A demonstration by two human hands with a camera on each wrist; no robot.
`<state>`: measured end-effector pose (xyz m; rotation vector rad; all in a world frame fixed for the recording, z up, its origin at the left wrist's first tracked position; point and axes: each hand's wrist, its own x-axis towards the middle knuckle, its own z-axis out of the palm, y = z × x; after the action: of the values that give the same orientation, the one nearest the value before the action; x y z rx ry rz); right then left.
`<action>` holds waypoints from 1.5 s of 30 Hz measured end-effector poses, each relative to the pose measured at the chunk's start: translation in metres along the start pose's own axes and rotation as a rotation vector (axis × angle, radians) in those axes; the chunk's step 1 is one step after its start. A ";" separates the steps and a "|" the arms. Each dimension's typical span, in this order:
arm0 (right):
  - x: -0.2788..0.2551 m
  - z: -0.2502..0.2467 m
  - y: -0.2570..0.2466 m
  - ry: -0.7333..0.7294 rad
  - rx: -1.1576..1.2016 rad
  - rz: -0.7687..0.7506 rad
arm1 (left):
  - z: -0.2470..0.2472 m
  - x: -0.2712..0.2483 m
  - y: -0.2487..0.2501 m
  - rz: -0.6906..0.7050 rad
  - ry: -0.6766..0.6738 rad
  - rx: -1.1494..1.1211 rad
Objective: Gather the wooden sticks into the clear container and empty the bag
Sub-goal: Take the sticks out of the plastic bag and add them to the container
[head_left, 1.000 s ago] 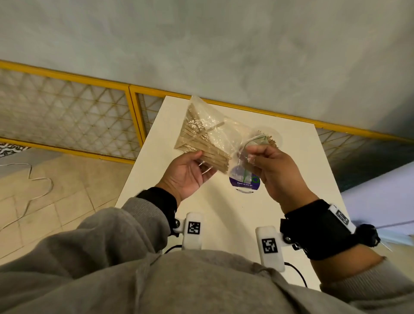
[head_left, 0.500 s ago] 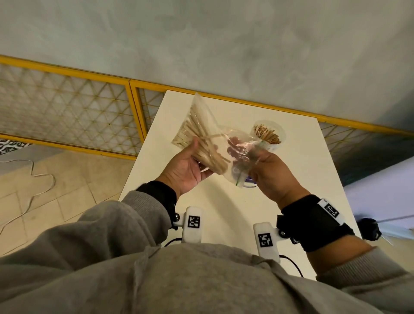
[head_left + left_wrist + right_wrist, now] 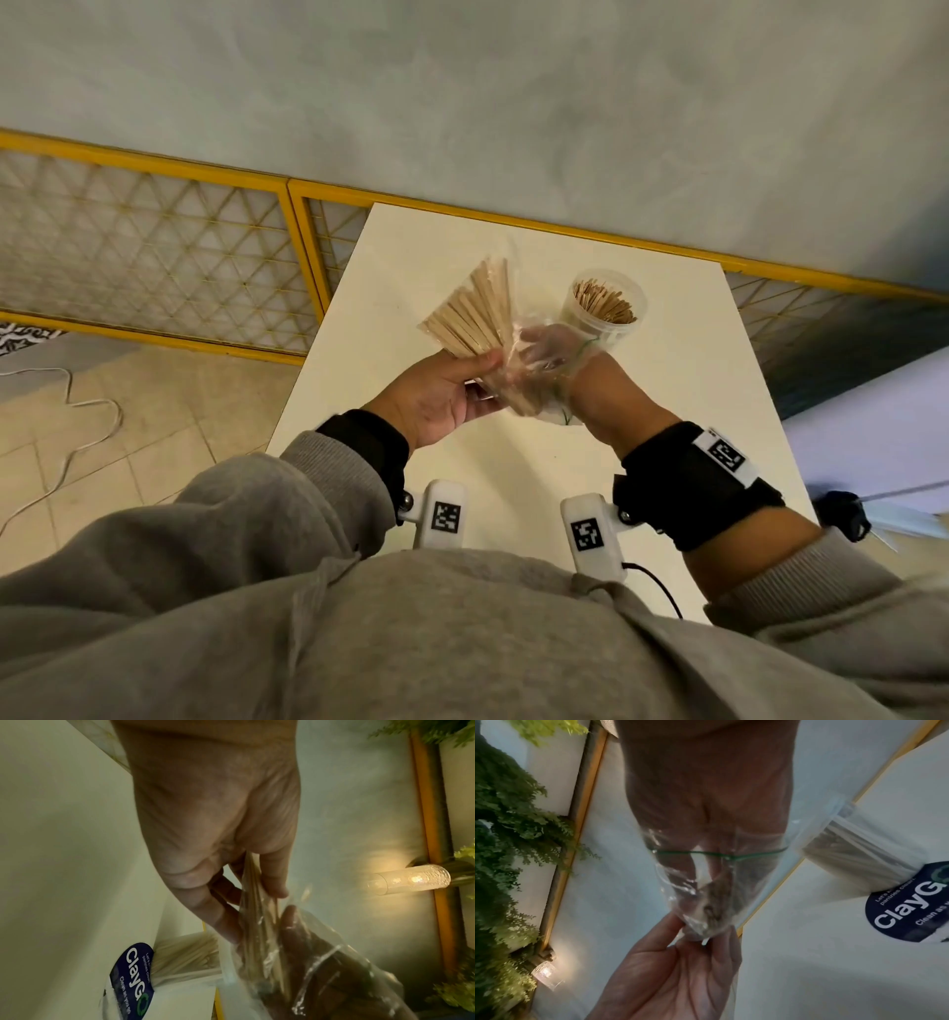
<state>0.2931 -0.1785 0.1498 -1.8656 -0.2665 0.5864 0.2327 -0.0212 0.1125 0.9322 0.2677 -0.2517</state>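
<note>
The left hand (image 3: 441,393) is pinching flat wooden sticks (image 3: 475,318) through the crinkly clear bag (image 3: 534,360). The right hand (image 3: 560,354), gripping outside earlier, is now reaching inside; its grip is unclear.

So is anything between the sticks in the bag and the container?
Only the bag itself: the left hand grips the sticks through the plastic, and the right hand is inside it. The container stands open just beyond.
</note>
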 end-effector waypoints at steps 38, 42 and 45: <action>0.020 -0.012 0.002 -0.320 -0.010 0.379 | 0.007 0.008 -0.012 -0.080 0.181 0.132; 0.022 -0.021 0.002 -0.332 -0.003 0.433 | -0.005 0.017 -0.008 -0.059 0.257 0.057; 0.022 -0.032 0.002 -0.374 -0.037 0.464 | -0.014 0.023 -0.005 -0.041 0.317 -0.068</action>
<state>0.3282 -0.1956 0.1505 -1.8516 -0.0833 1.2603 0.2513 -0.0152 0.0929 0.8980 0.5845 -0.1305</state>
